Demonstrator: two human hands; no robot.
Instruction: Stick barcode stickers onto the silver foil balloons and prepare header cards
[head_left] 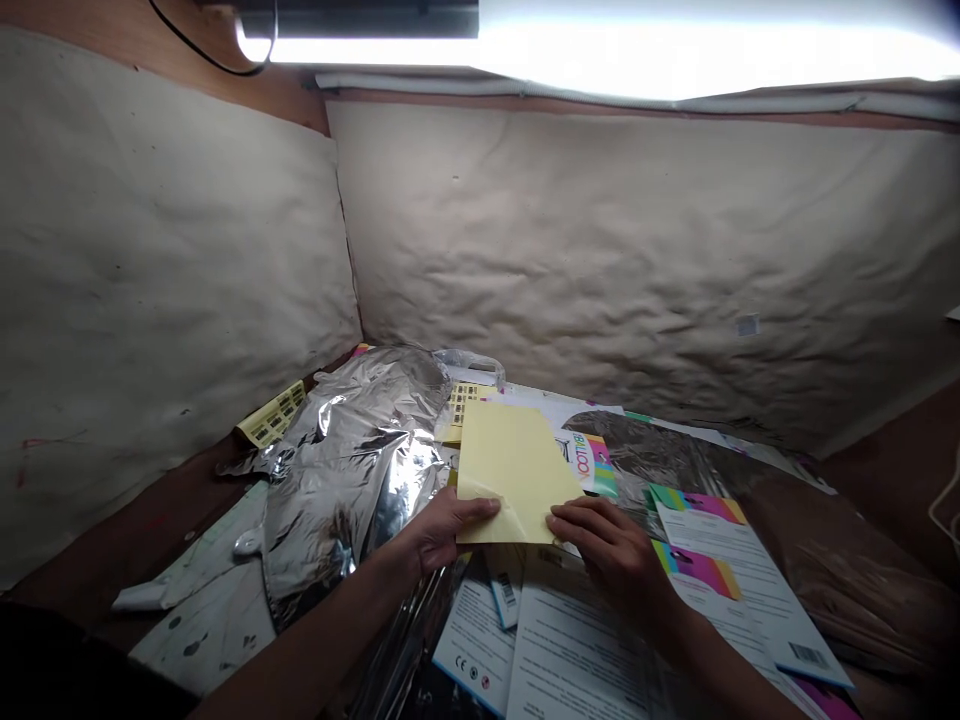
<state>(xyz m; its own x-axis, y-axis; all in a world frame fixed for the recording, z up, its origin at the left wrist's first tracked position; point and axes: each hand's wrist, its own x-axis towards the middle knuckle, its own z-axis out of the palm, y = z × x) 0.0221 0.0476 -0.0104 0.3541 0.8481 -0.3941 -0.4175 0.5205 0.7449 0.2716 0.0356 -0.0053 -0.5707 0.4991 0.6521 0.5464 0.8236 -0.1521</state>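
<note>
A pale yellow sheet [510, 465] stands tilted up at the middle of the bench, blank side toward me. My left hand [439, 530] grips its lower left edge, thumb on the front. At the sheet's lower right corner my right hand [611, 555] rests with its fingers pressed on the edge. Crumpled silver foil balloons [352, 470] lie just left of the sheet, touching my left wrist. Printed packaging cards [712, 570] with coloured stripes lie under and to the right of my right hand.
A yellow label sheet [271, 415] lies at the back left by the padded wall [150, 280]. White instruction cards [555, 650] cover the near bench. Dark foil [667, 455] sits behind the cards. A bright lamp [600, 45] runs overhead.
</note>
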